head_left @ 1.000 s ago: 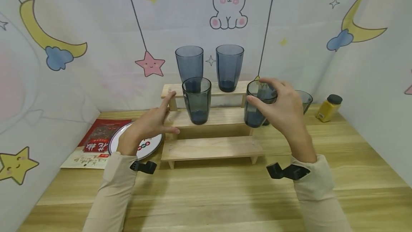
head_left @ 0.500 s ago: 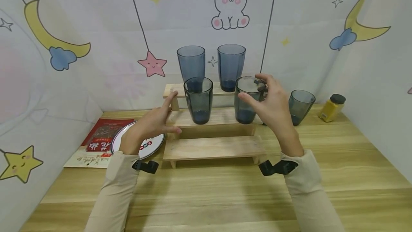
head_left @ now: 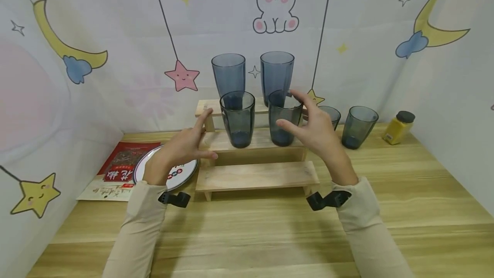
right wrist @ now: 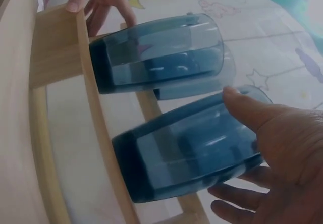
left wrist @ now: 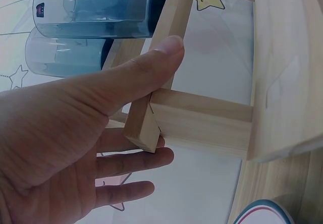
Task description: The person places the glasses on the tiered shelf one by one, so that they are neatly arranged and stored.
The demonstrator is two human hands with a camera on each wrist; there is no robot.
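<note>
A tapered blue-grey drinking glass (head_left: pixel 281 131) stands upright on the middle step of the wooden tiered rack (head_left: pixel 256 177). My right hand (head_left: pixel 317 131) holds it near the rim, thumb on the near side and fingers round the right side. In the right wrist view, the base of this glass (right wrist: pixel 186 148) meets the step's board. To its left, apart from it, another glass (head_left: pixel 239 121) stands on the same step. My left hand (head_left: pixel 181 146) grips the rack's left end; in the left wrist view the thumb (left wrist: pixel 169 47) lies across the board, with fingers on the other side.
Two glasses (head_left: pixel 277 74) stand on the top step. Right of the rack are a partly hidden glass (head_left: pixel 332 115), another glass (head_left: pixel 358 128) and a yellow jar with a black lid (head_left: pixel 397 128). A plate (head_left: pixel 185 177) and red packet (head_left: pixel 125 158) lie left.
My right hand has carried its glass leftward from the rack's right end to beside the other glass on the middle step. The left hand stays at the rack's left end.
</note>
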